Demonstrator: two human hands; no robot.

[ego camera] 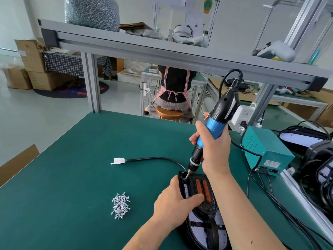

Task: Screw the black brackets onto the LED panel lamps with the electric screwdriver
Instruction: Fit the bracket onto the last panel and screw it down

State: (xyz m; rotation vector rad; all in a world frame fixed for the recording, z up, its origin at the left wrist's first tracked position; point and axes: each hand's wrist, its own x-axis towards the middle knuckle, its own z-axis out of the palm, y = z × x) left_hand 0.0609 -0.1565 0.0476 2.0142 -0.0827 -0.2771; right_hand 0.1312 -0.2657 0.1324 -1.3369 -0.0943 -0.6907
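Observation:
An LED panel lamp (201, 230) lies on the green mat at the lower right, with a black bracket (193, 181) carrying two orange strips on top of it. My right hand (212, 147) grips the blue and black electric screwdriver (214, 123), tilted, its bit set down at the bracket's far left corner. My left hand (173, 201) holds the bracket's left edge, thumb pressed on its top beside the orange strips. The lamp's black cable runs left to a white connector (118, 160). A pile of silver screws (120, 205) lies left of the lamp.
A teal power box (264, 147) stands right of the lamp with cables trailing down the table's right side. More black lamps (315, 159) are stacked at the far right. An aluminium shelf (162, 53) crosses overhead. A person sits on a stool (169, 112) beyond the table.

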